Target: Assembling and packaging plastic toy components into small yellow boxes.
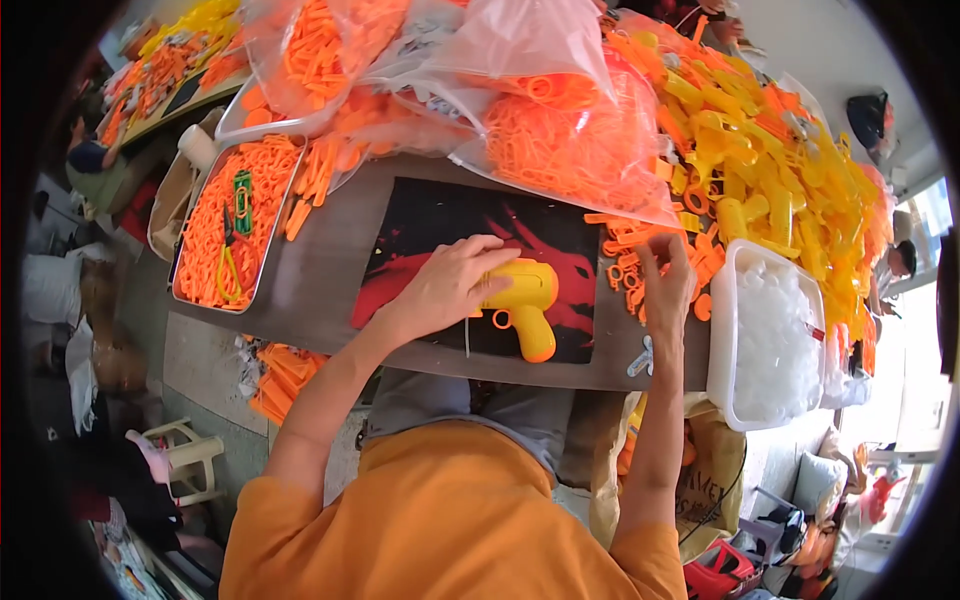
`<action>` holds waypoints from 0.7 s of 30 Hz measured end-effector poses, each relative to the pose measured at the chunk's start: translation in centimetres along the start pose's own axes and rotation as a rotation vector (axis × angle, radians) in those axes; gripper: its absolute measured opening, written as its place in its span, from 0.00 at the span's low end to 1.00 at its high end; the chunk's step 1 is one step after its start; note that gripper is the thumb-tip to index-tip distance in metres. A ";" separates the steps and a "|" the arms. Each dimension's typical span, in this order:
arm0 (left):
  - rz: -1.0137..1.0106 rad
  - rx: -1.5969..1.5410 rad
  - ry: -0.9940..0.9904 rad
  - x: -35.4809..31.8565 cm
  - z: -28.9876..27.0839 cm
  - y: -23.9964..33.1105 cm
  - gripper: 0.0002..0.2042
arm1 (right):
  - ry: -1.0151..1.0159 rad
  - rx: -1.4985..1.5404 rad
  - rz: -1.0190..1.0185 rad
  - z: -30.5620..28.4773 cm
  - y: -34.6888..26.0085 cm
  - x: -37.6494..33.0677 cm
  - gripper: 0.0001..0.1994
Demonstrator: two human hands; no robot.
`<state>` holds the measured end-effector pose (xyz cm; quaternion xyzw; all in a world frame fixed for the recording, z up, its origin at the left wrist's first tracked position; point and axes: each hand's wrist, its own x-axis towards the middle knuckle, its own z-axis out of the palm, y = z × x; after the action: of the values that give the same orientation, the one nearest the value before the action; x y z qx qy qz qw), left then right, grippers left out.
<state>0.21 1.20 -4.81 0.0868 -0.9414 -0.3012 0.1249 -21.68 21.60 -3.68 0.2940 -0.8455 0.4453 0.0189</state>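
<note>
1. Yellow plastic toy gun lies on its side on the black-and-red mat at the tabletop's near edge; your left hand presses on its rear, fingers curled over, pinning it steady
2. Your right hand reaches into the loose orange rings, fingertips pinching there; what they grip I cannot tell
3. Orange parts fill the metal tray far left; a white tub sits right, both within arm's reach

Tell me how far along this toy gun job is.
Done: the yellow toy gun on the black and red mat looks closed up, with an orange trigger in place. In hand: the left hand holds it down while the right hand reaches into loose orange pieces. Left: a big heap of yellow shells, bags of orange parts and a full tray.
</note>
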 end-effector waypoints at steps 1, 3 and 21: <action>-0.047 -0.170 -0.029 0.3 -0.1 -0.5 0.20 | -0.091 0.136 -0.022 0.4 -1.7 -0.8 0.05; -0.037 -0.189 0.003 0.8 -0.4 -1.2 0.19 | -0.288 0.409 -0.109 2.7 -3.3 -2.7 0.05; -0.179 -0.356 -0.185 1.8 -0.2 -1.2 0.21 | -0.280 0.038 -0.156 7.5 -6.8 -5.9 0.05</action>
<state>-1.31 -0.28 -5.00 0.1186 -0.8694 -0.4791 0.0242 -11.57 15.82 -4.92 0.4181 -0.8060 0.4130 -0.0702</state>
